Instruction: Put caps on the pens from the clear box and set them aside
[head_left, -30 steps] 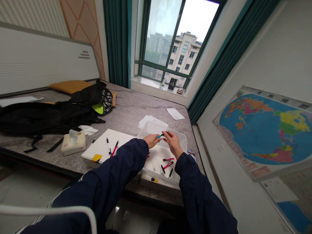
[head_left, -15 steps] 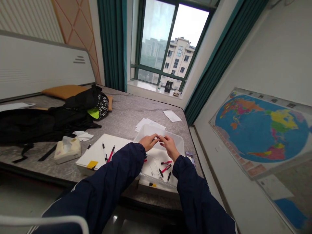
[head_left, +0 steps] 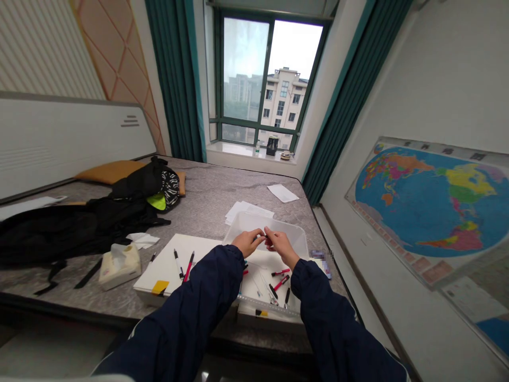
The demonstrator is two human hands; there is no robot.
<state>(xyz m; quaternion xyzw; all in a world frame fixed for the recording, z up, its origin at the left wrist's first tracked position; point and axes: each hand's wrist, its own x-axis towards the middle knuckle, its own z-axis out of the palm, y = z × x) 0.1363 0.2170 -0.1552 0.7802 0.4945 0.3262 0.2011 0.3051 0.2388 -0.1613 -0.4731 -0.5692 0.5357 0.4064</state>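
Observation:
My left hand (head_left: 247, 242) and my right hand (head_left: 280, 244) meet fingertip to fingertip above a clear plastic box (head_left: 296, 234). Both are pinched around a small thing, largely hidden by the fingers; a bit of red shows at the right fingertips. Below my hands, in the box, lie several pens (head_left: 280, 277) and pen parts, red and black. Two more pens (head_left: 183, 263) rest on a white board (head_left: 167, 254) to the left. Dark blue sleeves cover both arms.
A tissue box (head_left: 120, 265) stands left of the white board. Black clothing and a bag (head_left: 99, 217) lie across the grey bed surface (head_left: 207, 185). Loose papers (head_left: 283, 192) lie beyond the box. A world map (head_left: 429, 201) hangs on the right wall.
A second ago my hands held a teal and black pen out between them. They have since drawn together, and the pen is hidden in the fingers. The camera tilted slightly.

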